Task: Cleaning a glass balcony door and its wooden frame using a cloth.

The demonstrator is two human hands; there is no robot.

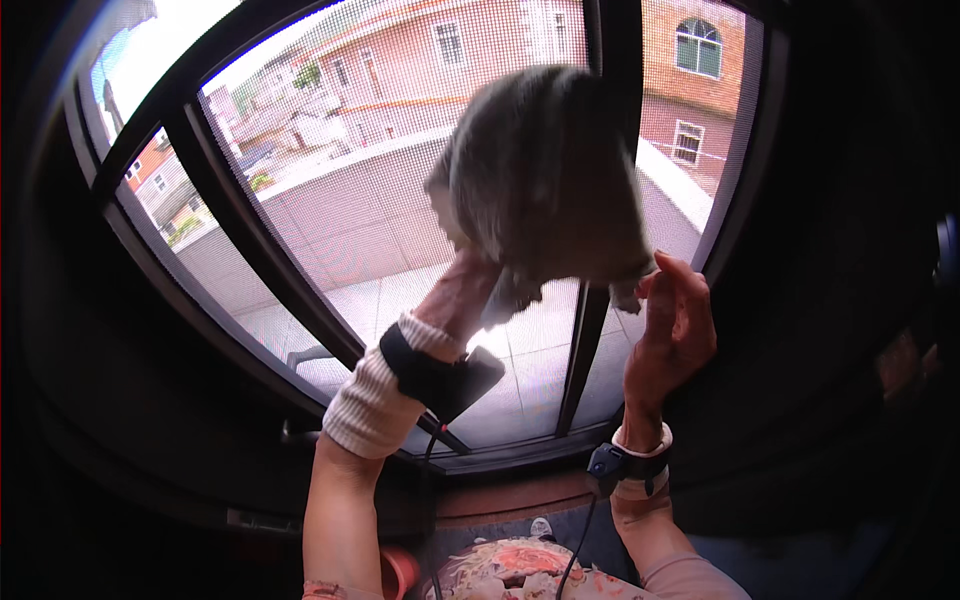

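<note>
A grey cloth (pixel 551 176), blurred and bunched, hangs in front of a mesh-screened window (pixel 390 217). My left hand (pixel 463 289) is raised behind its lower left side and grips it; the fingers are mostly hidden by the folds. At the cloth's lower right corner, my right hand (pixel 679 319) has thumb and fingertips closed on the edge. Both wrists wear white ribbed cuffs with black straps. A dark device (pixel 461 382) is strapped to the left wrist and a small camera-like device (pixel 606 460) to the right, each with a cable running down.
Dark window frame bars (pixel 616 150) divide the panes. Low on the left frame sits a handle (pixel 296 433). An orange-red bucket (pixel 400 571) stands by my left forearm, and a shoe (pixel 541 528) shows below. Outside are a tiled terrace, a parapet (pixel 352 206) and brick buildings (pixel 457 67).
</note>
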